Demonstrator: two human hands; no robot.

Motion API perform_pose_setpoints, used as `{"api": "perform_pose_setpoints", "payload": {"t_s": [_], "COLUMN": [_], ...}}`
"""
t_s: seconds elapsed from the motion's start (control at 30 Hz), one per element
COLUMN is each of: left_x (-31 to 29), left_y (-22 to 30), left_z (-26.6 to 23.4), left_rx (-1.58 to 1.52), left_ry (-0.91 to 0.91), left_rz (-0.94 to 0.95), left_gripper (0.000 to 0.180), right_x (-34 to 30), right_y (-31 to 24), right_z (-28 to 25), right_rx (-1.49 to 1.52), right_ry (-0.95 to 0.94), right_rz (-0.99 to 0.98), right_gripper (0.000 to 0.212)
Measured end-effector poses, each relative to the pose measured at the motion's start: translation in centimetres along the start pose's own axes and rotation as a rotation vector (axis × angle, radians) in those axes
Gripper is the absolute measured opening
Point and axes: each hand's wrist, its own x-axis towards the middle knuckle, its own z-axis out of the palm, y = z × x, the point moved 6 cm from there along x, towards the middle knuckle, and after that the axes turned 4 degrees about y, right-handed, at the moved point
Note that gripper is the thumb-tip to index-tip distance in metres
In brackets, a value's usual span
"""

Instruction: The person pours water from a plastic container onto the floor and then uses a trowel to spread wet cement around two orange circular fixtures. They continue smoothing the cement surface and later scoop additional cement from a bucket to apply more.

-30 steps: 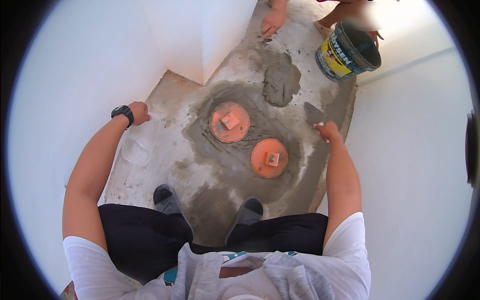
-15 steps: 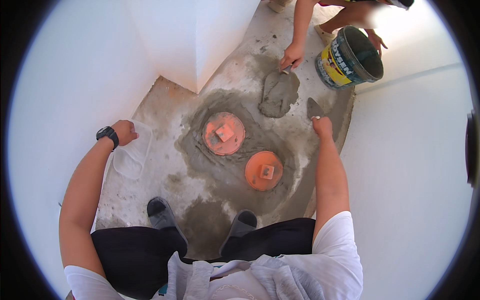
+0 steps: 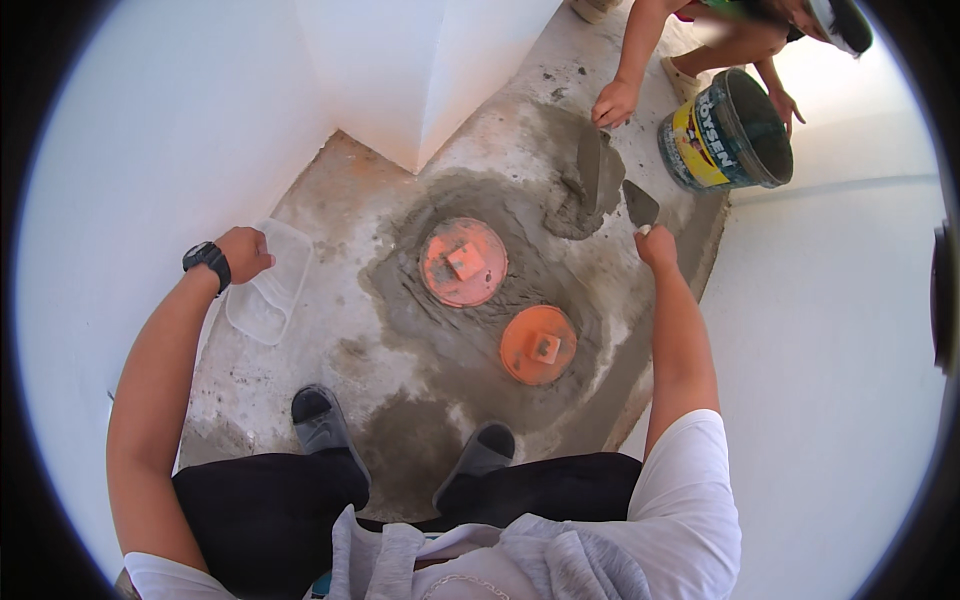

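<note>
My left hand [image 3: 246, 254], a black watch on its wrist, grips the edge of a clear plastic tray with compartments [image 3: 275, 290], held by the left wall. In my right hand [image 3: 656, 247] is a small pointed trowel [image 3: 640, 204], its grey blade aimed away from me beside a pile of wet mortar [image 3: 578, 212]. A co-worker's hand [image 3: 615, 103] holds another trowel [image 3: 591, 168] over that pile. Between my hands, smeared mortar surrounds two round orange caps with square knobs, the farther cap [image 3: 463, 262] smudged grey and the nearer cap [image 3: 539, 345] cleaner.
A dark bucket with a yellow label [image 3: 725, 130] tilts beside the crouching co-worker at the far right. White walls stand on both sides, and a wall corner [image 3: 418, 165] juts in at the far left. My sandalled feet [image 3: 325, 420] are on the stained concrete near me.
My right hand has brought its trowel nearer the mortar pile. The co-worker's trowel has turned and now shows its long blade over the pile. The whole view has shifted slightly.
</note>
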Motion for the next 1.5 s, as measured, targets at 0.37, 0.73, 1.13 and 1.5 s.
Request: {"api": "perform_pose_setpoints", "payload": {"t_s": [0.37,0.73,1.13,1.5], "left_x": [-0.2,0.8,-1.0,1.1], "left_y": [-2.6,1.4,-2.9,0.2], "left_z": [1.5,0.4,0.6,-0.7], "left_rx": [0.022,-0.026,0.074,0.06], "left_ry": [-0.041,-0.02,-0.029,0.007], "left_rz": [-0.024,0.031,-0.065,0.022], "left_gripper": [0.03,0.031,0.031,0.031], "right_x": [-7.9,-8.6,-6.8,-16.2], "right_y": [-4.0,3.0,-7.5,-4.3], "right_z": [-0.4,1.7,5.9,-2.2], "right_rx": [0.087,0.338,1.515,1.091], "right_ry": [-0.026,-0.221,-0.575,-0.45], "right_rz": [-0.232,0.149,0.603,0.196], "right_gripper": [0.036,0.048,0.033,0.034]}}
